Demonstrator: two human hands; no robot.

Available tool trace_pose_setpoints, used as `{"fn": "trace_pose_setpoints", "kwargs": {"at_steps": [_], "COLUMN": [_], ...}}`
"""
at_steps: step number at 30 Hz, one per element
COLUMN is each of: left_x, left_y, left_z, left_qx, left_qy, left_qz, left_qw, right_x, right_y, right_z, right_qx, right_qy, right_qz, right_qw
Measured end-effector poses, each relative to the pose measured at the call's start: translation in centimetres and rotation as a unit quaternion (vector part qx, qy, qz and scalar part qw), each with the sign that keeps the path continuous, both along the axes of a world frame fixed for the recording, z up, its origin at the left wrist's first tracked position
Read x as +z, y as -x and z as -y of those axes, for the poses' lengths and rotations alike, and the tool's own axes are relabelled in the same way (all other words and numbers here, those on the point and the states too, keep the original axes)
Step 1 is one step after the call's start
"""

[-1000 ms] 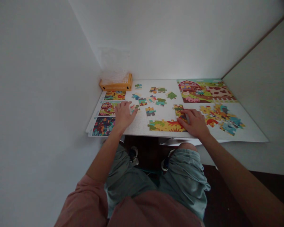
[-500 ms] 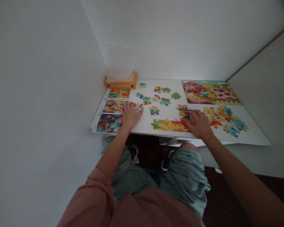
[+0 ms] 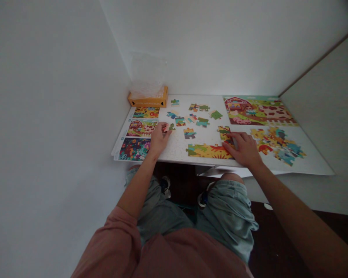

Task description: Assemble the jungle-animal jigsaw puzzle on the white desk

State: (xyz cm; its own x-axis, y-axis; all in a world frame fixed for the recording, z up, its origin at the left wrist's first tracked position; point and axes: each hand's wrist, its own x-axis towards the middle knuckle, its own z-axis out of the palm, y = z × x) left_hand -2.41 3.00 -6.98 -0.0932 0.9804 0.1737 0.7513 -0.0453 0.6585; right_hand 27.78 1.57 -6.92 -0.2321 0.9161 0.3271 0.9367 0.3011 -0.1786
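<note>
Between the thumb and fingers of my left hand (image 3: 159, 139) is a small green puzzle piece (image 3: 171, 126), at the left of the white table. My right hand (image 3: 244, 148) rests with its fingertips on a yellow and green puzzle piece (image 3: 224, 132), at the right end of a joined yellow strip (image 3: 204, 151). The right fingers are apart, and part of the pieces under them is hidden. Several loose pieces lie between my hands, among them an orange and grey one (image 3: 189, 133) and a green one (image 3: 202, 122).
An orange box (image 3: 149, 102) with clear plastic wrap stands at the back left. Picture sheets (image 3: 141, 128) lie at the left edge. A farm picture (image 3: 259, 111) lies at the back right, with a heap of yellow and blue pieces (image 3: 281, 144) before it.
My left fingers have drawn together on the green piece, which is now tilted up. My right hand has hardly moved.
</note>
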Motion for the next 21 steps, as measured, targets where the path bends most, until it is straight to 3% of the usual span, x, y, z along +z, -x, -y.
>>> {"fn": "trace_pose_setpoints", "kwargs": {"at_steps": [3, 8, 15, 21], "left_x": [-0.7, -1.4, -0.8, 0.9], "left_y": [0.0, 0.1, 0.1, -0.9], "left_z": [-0.3, -0.4, -0.2, 0.9], "left_qx": [-0.006, -0.007, -0.013, -0.003], "left_qy": [-0.087, -0.121, -0.109, -0.045], "left_qz": [0.102, 0.181, 0.138, 0.087], "left_qw": [0.991, 0.976, 0.984, 0.995], "right_x": [-0.1, -0.2, -0.2, -0.1], "right_y": [0.0, -0.1, -0.2, -0.1], "right_z": [0.0, 0.0, 0.1, 0.1], "right_qx": [-0.006, -0.014, -0.011, -0.007], "right_qy": [0.000, 0.001, -0.001, 0.007], "right_qz": [0.004, 0.008, 0.007, 0.003], "right_qw": [1.000, 1.000, 1.000, 1.000]}}
